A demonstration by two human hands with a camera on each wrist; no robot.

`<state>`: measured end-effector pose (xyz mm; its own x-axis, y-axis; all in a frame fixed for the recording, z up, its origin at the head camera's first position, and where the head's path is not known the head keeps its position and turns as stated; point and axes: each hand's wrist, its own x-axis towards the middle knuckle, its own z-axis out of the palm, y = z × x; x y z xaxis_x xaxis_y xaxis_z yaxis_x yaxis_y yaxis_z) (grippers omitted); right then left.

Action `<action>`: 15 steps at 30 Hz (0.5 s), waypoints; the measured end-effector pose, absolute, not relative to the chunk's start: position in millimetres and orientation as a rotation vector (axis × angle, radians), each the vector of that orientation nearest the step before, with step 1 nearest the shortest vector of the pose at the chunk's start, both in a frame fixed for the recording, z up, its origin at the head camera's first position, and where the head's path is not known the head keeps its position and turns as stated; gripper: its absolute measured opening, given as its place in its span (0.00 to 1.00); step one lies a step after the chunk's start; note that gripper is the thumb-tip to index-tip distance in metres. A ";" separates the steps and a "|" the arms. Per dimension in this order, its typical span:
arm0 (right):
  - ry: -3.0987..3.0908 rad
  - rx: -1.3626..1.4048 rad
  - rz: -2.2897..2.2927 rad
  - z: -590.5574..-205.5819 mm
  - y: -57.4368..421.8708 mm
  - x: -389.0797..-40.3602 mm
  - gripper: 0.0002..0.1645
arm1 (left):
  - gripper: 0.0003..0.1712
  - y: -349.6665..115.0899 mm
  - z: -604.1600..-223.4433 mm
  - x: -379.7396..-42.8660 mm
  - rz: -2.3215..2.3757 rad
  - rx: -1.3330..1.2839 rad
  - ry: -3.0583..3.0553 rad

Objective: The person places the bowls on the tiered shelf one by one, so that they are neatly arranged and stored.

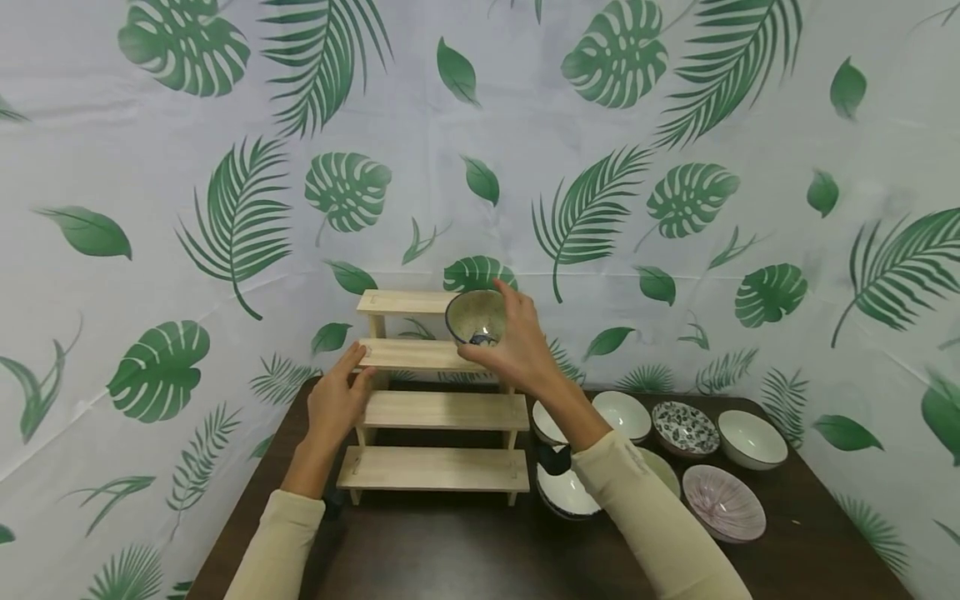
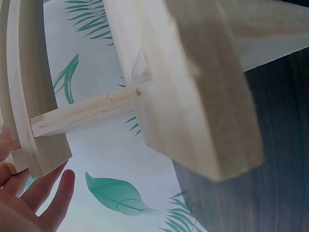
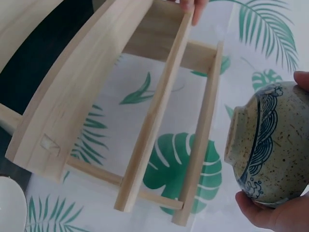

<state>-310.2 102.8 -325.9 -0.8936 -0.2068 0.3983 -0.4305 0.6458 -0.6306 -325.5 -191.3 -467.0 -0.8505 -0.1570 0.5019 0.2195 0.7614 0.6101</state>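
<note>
A small speckled bowl (image 1: 474, 313) is gripped by its sides in my right hand (image 1: 521, 346), in front of the upper tiers of a stepped wooden shelf (image 1: 442, 408). In the right wrist view the bowl (image 3: 280, 145) lies tilted on its side, showing its foot and a blue wave band. The thumb and a finger of my right hand (image 3: 285, 215) press opposite sides of it. My left hand (image 1: 333, 404) holds the left end of the shelf's second tier from the top. In the left wrist view, fingers (image 2: 48, 191) of that hand lie around the board's end.
Several bowls stand on the dark table (image 1: 420, 550) right of the shelf: a white one (image 1: 621, 415), a black-patterned one (image 1: 684, 429), another white one (image 1: 752, 439) and a pink streaked one (image 1: 723, 502). My right forearm partly covers others. A leaf-printed cloth (image 1: 420, 125) hangs behind.
</note>
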 end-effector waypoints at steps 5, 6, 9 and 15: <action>-2.559 0.514 1.139 -325.8 96.0 -317.7 0.64 | 0.31 -192.8 -463.6 -324.1 -0.934 -0.055 -2.409; -2.556 0.511 1.144 -326.3 94.7 -319.1 0.64 | 0.31 -192.4 -463.4 -323.8 -0.939 -0.049 -2.416; -2.552 0.511 1.136 -327.6 91.6 -323.4 0.65 | 0.31 -191.2 -463.8 -322.7 -0.959 -0.032 -2.441; -2.546 0.495 1.149 -328.1 83.9 -331.2 0.64 | 0.31 -190.7 -463.7 -321.7 -0.956 -0.019 -2.447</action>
<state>-331.2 83.9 -328.1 -0.8943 -0.1845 0.4077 -0.4278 0.6197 -0.6580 -321.7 -190.7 -463.7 -0.8706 -0.1667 0.4629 0.1914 0.7521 0.6307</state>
